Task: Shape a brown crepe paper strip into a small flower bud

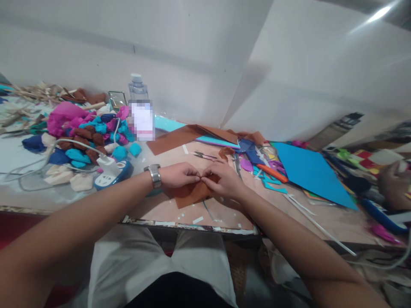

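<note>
My left hand (180, 174), with a metal watch on its wrist, pinches the upper edge of a brown sheet (189, 196) close to the table. My right hand (223, 177) pinches the same sheet, its fingertips meeting those of the left. Whether the sheet is paper or thin foam I cannot tell. A thin dark strand (207, 209) hangs below the sheet. Just beyond my hands lies a pair of small thread snips (205, 156). A longer brown strip (173, 139) stretches across the table behind them.
To the left are a power strip (111, 177) with a plugged cable, a heap of coloured bundles (90, 132) and a bottle (138, 90). At right lie an orange cutter (272, 173), a blue sheet (311, 171) and white sticks (324, 229). Another person's hand (393, 184) shows far right.
</note>
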The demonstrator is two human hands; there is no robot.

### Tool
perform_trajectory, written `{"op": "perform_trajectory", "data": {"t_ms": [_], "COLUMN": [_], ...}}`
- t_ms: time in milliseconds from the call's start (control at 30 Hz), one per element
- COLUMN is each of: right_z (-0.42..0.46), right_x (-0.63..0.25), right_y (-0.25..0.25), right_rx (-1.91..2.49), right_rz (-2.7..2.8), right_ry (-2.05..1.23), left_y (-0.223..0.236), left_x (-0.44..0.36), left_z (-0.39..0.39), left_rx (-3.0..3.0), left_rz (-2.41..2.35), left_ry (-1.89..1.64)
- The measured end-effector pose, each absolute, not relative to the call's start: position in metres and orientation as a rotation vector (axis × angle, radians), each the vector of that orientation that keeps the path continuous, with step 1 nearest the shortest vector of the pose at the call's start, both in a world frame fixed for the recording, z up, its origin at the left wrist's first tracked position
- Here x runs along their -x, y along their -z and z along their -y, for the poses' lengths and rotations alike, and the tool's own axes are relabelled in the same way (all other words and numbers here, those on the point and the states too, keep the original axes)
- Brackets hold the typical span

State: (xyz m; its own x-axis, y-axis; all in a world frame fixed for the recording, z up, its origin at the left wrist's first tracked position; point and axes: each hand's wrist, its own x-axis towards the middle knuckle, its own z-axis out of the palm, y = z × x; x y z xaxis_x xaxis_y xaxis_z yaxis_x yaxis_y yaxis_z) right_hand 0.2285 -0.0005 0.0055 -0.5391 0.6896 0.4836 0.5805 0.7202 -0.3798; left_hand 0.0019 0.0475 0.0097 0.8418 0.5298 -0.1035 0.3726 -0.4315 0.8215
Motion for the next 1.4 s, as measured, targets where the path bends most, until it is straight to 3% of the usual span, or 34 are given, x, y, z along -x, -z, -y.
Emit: {"op": "perform_trajectory", "data": {"t_ms": [600,1400], "right_z": [0.001,-0.002], "right_x": [-0.229,-0.233], "right_y": [-0.005,-0.005], "right_rx": [0.847,0.853], "right_rz": [2.307,2.340], "right_ry": [-0.164,-0.156], "left_y": [-0.003,-0.005], "left_x": [-0.001,0.000], "left_z": [-0.043,-0.046], "left_rx": [-1.636,-1.688], "left_rz": [-0.727,-0.698], "left_ry": [-0.139,-0.268]}}
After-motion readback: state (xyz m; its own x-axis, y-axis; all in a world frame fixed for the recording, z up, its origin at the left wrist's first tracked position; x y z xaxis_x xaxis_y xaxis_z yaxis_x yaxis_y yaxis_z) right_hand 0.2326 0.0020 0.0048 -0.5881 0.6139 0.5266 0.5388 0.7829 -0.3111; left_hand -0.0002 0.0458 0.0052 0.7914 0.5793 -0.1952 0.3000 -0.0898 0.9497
